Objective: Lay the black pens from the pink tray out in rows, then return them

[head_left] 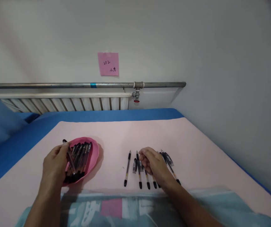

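My left hand (54, 162) pinches a capped pen (71, 163) between thumb and fingers, tilted over the left side of a pink dish (95, 153). Several more black-capped pens (80, 157) lie in the dish, roughly side by side. My right hand (156, 164) is closed, fingers curled, over a row of uncapped pens; whatever it may grip is hidden. To its left lies a single uncapped pen (127, 168), tip pointing away from me. A loose pen cap (134, 165) sits beside it, and another cap (169, 158) is right of my hand.
A pale pink sheet (116, 135) covers the blue surface (111, 115). Behind it run a metal pipe (66, 85), a white radiator (93, 103) and a valve (137, 94). A pink note (108, 64) hangs on the wall. Blue-green fabric (83, 209) lies along the near edge.
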### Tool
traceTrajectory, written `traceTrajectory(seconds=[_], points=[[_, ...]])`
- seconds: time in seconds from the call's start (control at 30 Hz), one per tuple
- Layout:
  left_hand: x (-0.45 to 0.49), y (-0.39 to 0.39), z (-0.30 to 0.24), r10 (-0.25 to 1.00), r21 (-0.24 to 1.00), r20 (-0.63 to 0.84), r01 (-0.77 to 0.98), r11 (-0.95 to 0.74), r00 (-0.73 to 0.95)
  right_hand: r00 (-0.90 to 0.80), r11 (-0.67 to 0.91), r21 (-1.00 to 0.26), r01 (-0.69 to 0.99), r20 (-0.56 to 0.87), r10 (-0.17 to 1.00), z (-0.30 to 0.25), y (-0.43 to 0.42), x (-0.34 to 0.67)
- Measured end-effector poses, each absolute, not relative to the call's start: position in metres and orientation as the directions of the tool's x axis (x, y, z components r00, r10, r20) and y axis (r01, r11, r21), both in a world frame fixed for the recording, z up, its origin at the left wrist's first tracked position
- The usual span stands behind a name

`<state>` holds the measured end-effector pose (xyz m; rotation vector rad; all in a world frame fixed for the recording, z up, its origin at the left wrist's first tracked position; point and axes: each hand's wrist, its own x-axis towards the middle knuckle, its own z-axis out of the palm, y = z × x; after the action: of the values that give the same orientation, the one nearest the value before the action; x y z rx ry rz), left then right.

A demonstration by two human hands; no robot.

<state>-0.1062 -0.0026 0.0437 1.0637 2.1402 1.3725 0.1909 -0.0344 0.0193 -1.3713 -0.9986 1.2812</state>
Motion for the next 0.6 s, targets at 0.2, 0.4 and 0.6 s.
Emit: traceTrajectory(seconds=[0.2,0.4,0.6], points=[[-0.096,-0.003,0.055,0.775,0.712,0.109,0.593,0.377,-0.623,0.077,-0.174,-0.981,0.086,-0.167,0.983,0.019,-0.035,0.191],[-0.041,-0.018,0.036,0.89,0.674,0.369,0.737,-0.056,-0.269,0.082,-0.139,-0.98,0.144,-0.128,0.988,0.013,-0.033,0.193],[0.022,-0.032,0.004,0.958,0.707,0.209,0.646,-0.287,0.198,0.107,-0.117,-0.977,0.178,-0.099,0.989,0.014,-0.032,0.192]])
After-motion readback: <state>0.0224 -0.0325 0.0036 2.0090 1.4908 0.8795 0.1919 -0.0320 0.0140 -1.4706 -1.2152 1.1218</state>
